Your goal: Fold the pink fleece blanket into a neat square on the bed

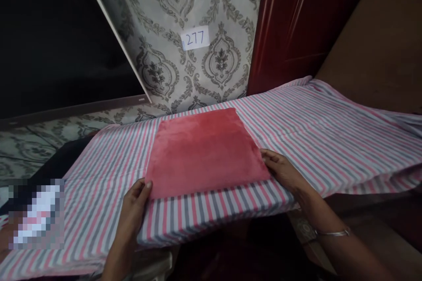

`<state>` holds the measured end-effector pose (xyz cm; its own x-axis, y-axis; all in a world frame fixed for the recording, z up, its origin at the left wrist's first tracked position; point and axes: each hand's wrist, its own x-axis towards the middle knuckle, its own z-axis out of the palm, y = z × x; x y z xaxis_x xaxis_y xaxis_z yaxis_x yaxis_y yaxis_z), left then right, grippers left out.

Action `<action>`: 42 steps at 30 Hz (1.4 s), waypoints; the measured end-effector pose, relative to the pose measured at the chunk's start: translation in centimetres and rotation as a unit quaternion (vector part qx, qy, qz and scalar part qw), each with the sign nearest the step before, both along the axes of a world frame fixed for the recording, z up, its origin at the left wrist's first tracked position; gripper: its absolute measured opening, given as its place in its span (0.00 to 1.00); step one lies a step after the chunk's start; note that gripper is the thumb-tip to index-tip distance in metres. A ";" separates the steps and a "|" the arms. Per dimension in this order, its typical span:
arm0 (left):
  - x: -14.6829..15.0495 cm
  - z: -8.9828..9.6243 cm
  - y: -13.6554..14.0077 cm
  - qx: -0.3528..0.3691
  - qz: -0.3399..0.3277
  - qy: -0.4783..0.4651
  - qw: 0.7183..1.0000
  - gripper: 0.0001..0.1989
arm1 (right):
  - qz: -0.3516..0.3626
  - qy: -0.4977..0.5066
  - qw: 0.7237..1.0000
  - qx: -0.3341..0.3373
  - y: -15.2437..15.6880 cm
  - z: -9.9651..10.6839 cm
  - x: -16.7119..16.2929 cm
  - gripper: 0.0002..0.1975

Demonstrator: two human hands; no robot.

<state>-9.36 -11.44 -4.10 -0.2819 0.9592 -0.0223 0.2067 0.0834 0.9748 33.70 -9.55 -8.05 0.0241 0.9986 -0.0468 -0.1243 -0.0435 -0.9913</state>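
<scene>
A red plush cloth [204, 151] lies flat on the striped sheet [296, 136], its shape close to a rectangle. My left hand [133, 202] pinches the cloth's left edge near the front corner, thumb on top. At the right edge, my right hand [280, 167] holds the cloth between thumb and fingers, with some fingertips hidden. The cloth's near edge runs just behind the front edge of the table, which the pink, grey and white sheet covers.
A large dark screen [62, 39] stands behind on the left. A paper marked 277 [195, 37] is fixed to the patterned wallpaper [154, 70]. Red wooden panelling [296, 26] rises at the back right. A pixelated patch [36, 215] hides part of the left side.
</scene>
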 end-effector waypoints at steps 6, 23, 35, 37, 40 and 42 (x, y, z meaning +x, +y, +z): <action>0.6 0.7 -0.1 -0.018 0.002 0.004 1.000 0.31 | 0.062 -0.001 0.998 0.011 -0.1 1.2 -0.2 0.20; 1.4 -0.6 -0.3 0.081 0.085 0.113 0.987 0.22 | 0.105 -0.082 0.990 0.035 -0.4 2.2 -0.6 0.17; 2.2 -2.2 -2.5 0.110 0.099 0.245 0.958 0.09 | 0.102 -0.221 0.969 -0.037 -0.1 -0.2 1.6 0.19; 1.9 -2.4 -2.4 0.114 0.084 0.228 0.963 0.09 | 0.119 -0.230 0.965 -0.030 -0.2 -0.3 1.6 0.20; 1.3 -2.4 -2.3 0.123 0.073 0.177 0.974 0.13 | 0.108 -0.227 0.968 0.003 -0.5 -0.2 1.8 0.20; 0.8 -2.2 -2.3 0.140 0.089 0.085 0.982 0.14 | 0.064 -0.214 0.975 0.017 -0.7 -0.3 2.3 0.17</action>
